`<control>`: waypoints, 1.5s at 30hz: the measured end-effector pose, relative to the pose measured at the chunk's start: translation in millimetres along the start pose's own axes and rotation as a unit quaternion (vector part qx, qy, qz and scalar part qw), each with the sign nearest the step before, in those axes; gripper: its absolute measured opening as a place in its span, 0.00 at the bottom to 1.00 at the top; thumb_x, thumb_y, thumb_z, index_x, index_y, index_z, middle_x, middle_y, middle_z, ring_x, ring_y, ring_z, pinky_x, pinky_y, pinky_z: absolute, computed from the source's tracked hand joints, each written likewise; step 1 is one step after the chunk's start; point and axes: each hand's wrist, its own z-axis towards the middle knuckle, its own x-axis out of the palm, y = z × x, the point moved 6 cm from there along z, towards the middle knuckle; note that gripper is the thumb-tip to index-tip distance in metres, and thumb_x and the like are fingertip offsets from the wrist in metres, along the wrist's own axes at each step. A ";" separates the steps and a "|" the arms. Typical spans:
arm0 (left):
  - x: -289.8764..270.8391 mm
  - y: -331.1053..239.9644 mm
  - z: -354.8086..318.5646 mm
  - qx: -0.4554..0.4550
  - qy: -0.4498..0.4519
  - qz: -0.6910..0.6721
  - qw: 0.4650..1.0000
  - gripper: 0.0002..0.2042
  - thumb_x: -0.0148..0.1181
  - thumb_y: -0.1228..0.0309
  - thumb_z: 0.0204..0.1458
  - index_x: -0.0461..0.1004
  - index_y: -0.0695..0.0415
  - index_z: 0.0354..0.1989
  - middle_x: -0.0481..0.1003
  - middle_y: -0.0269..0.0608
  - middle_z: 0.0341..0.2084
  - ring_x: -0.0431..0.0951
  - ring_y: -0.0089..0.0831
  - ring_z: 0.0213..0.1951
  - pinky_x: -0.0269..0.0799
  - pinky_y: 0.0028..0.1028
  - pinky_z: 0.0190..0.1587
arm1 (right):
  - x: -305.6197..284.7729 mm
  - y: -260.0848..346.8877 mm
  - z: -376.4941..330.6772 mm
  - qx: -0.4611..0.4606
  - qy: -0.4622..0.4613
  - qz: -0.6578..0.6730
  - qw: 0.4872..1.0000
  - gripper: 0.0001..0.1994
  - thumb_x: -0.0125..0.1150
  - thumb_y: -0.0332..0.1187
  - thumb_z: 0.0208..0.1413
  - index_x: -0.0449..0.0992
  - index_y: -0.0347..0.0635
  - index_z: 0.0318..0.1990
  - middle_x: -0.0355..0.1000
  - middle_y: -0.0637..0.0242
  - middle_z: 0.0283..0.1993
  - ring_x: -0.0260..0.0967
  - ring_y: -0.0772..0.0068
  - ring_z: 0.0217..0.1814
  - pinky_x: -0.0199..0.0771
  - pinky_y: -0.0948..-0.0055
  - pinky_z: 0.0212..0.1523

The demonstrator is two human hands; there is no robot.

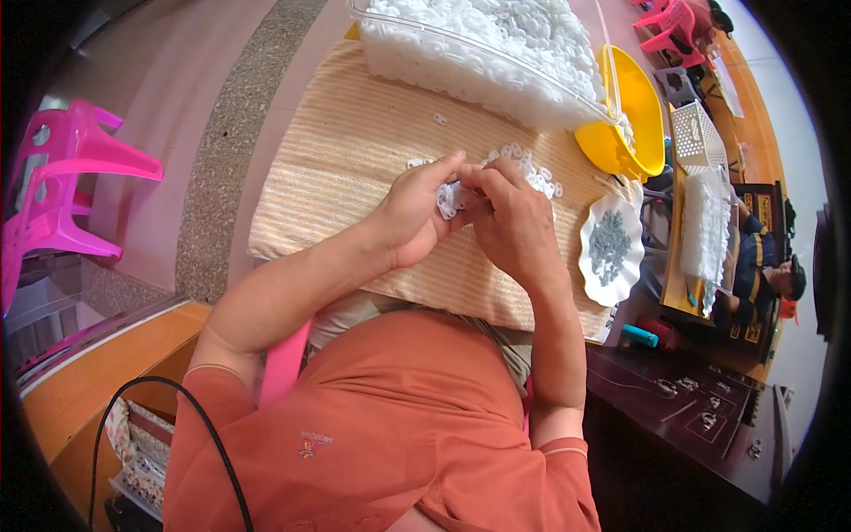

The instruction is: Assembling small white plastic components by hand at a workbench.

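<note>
My left hand is curled around a few small white plastic pieces with holes, above the middle of the striped cloth. Against it, my right hand has its fingers pinched together; whatever lies between those fingertips is hidden. Just beyond both hands, a loose heap of the same white pieces lies on the cloth, and a single white piece sits apart from it. To the right stands a white scalloped dish with many tiny grey parts.
A clear bin full of white pieces stands at the far side, beside a yellow basin. Pink plastic chairs are at the left. Rightward, a person sits by another bench with a white basket.
</note>
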 end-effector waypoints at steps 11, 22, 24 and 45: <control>-4.0 1.6 1.3 0.000 -0.010 0.007 1.000 0.14 0.43 0.60 0.65 0.73 0.55 0.40 0.76 0.33 0.34 0.75 0.24 0.36 0.72 0.28 0.43 | 3.4 -0.7 -1.5 0.000 0.020 -0.002 1.000 0.11 0.61 0.27 0.52 0.75 0.41 0.43 0.71 0.60 0.36 0.74 0.55 0.36 0.73 0.63 0.35; 2.1 -1.3 -1.4 -0.003 0.013 0.009 1.000 0.11 0.45 0.62 0.64 0.73 0.52 0.40 0.76 0.31 0.34 0.75 0.23 0.38 0.72 0.29 0.44 | 1.8 2.0 -3.0 -0.013 0.021 -0.030 0.999 0.17 0.54 0.18 0.45 0.72 0.42 0.45 0.70 0.58 0.38 0.74 0.51 0.38 0.73 0.60 0.34; 1.0 -1.6 -1.8 0.000 -0.001 0.007 1.000 0.11 0.45 0.62 0.64 0.73 0.53 0.39 0.76 0.31 0.35 0.75 0.24 0.37 0.72 0.29 0.43 | 2.3 0.3 -3.6 -0.007 0.014 -0.020 1.000 0.16 0.55 0.18 0.46 0.72 0.41 0.44 0.70 0.58 0.37 0.73 0.50 0.37 0.73 0.60 0.34; -2.6 -42.6 -7.7 0.110 -0.087 0.172 0.975 0.16 0.55 0.56 0.60 0.67 0.55 0.28 0.67 0.31 0.20 0.64 0.16 0.19 0.56 0.16 0.18 | -33.8 -61.0 -40.3 0.037 -0.157 -0.093 0.982 0.05 0.63 0.28 0.53 0.76 0.39 0.36 0.74 0.60 0.31 0.69 0.65 0.23 0.68 0.71 0.26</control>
